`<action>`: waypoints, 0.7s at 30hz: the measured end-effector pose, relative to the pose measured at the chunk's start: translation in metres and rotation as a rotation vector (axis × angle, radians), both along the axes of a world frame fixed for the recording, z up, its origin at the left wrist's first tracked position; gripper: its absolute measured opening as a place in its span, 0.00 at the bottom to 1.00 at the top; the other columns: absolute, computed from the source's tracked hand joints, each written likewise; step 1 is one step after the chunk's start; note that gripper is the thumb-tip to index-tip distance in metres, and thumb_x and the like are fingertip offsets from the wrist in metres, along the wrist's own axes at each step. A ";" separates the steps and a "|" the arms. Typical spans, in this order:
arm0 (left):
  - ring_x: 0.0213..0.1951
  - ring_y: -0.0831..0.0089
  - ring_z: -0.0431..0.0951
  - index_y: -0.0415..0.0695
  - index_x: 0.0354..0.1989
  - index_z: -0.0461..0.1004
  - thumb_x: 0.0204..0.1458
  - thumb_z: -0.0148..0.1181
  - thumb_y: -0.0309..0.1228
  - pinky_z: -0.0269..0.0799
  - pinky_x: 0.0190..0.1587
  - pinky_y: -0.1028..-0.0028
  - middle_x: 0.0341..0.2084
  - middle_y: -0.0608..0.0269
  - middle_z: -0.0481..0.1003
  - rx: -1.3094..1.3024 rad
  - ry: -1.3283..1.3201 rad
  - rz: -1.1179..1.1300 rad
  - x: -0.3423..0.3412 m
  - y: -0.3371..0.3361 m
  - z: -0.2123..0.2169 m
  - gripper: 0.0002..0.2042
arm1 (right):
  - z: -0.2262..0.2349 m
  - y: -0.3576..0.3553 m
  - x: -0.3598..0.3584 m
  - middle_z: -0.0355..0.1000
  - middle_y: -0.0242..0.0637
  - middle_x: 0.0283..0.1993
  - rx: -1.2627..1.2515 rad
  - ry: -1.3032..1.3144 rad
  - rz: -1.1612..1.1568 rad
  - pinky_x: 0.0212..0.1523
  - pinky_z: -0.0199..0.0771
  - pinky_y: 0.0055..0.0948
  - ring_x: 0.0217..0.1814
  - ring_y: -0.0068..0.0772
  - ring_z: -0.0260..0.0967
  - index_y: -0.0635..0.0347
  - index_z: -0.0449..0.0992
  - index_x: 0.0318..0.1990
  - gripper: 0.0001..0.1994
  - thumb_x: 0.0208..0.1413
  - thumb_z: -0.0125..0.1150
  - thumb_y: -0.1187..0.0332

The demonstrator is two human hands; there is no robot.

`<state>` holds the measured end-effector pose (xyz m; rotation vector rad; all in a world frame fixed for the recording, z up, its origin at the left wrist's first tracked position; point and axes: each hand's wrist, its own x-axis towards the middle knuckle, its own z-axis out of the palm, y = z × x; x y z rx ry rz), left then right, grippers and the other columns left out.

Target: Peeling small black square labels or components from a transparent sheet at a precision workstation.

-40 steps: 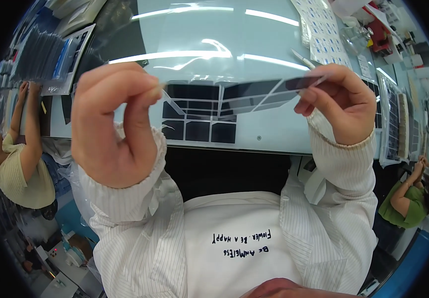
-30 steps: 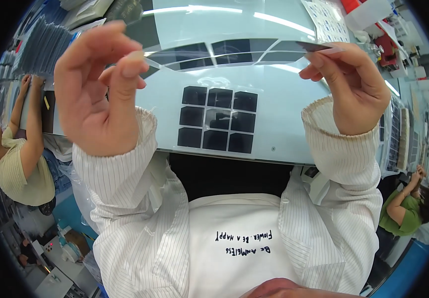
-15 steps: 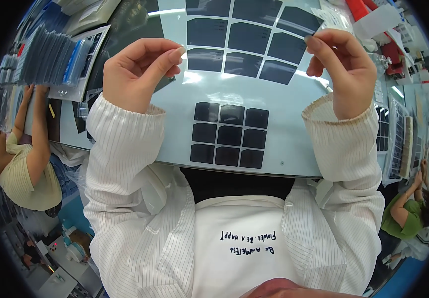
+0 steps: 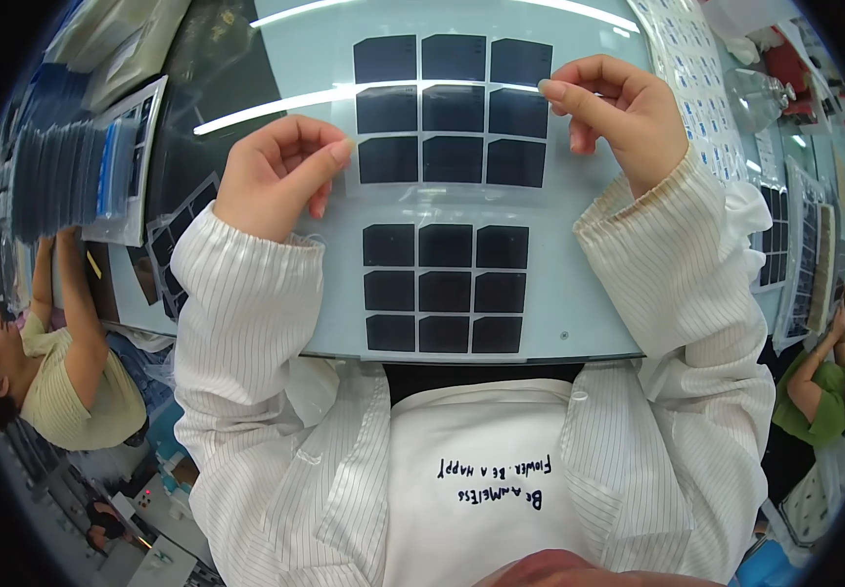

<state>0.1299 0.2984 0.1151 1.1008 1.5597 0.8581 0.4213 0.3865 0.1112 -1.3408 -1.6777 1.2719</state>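
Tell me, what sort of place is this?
Probably a workshop or small factory, judging by the upper sheet of dark rectangles, the big bluish stack at left, and the person in yellow and person in green at either side.

The upper sheet (image 4: 454, 110) bears a three-by-three grid of near-black panels (image 4: 454, 155) divided by pale lines — the lower sheet (image 4: 445, 291) shows the same pattern — against a pale blue-green tabletop (image 4: 579, 293). Fine dark pinstripes run down the white sleeves (image 4: 246, 293), black lettering (image 4: 496, 468) crosses the white top (image 4: 481, 421), and a co-worker's shirt (image 4: 823, 403) is green.
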 end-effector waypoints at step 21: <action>0.24 0.86 0.73 0.37 0.57 0.68 0.50 0.67 0.20 0.68 0.34 0.85 0.28 0.65 0.79 0.056 0.189 0.000 0.005 -0.012 0.005 0.25 | -0.002 -0.001 0.005 0.77 0.32 0.29 -0.153 -0.104 0.092 0.22 0.67 0.17 0.21 0.17 0.70 0.63 0.80 0.40 0.10 0.55 0.69 0.67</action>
